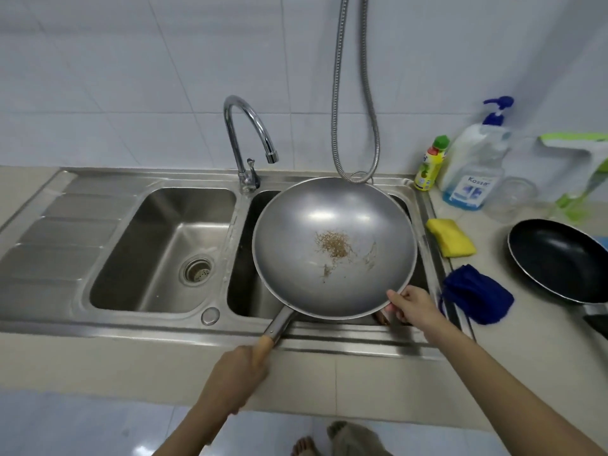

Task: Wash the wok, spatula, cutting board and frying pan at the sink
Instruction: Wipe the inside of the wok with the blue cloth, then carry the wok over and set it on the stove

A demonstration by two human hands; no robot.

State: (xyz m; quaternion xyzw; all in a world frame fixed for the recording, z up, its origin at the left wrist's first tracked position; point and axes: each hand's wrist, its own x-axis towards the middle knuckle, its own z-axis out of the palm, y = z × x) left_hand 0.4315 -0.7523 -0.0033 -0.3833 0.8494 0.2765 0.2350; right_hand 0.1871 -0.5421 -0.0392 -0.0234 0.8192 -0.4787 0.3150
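**Spotter:** Any writing you can read?

**Operator:** One label: "Kossa" on the clear pump bottle with blue liquid [473, 166], back right of the sink. The small yellow bottle with a green cap [430, 166] beside it has print too blurred for me to read.

**Spotter:** What's hidden or cut off?

**Operator:** The round grey metal wok [334, 246] covers most of the right basin of the steel double sink [98, 205]. Right of the sink, the black frying pan [564, 258] runs off the frame edge. I see no spatula or cutting board.

**Spotter:** Hands?

**Operator:** My left hand [235, 373] is wrapped tight around the wok's wooden handle end. My right hand [413, 306] pinches the near rim, thumb on top, fingers curled under. The wok sits over the right basin, brown residue in its middle. Just right of the sink lie a yellow sponge [450, 236] and a blue cloth [477, 299].
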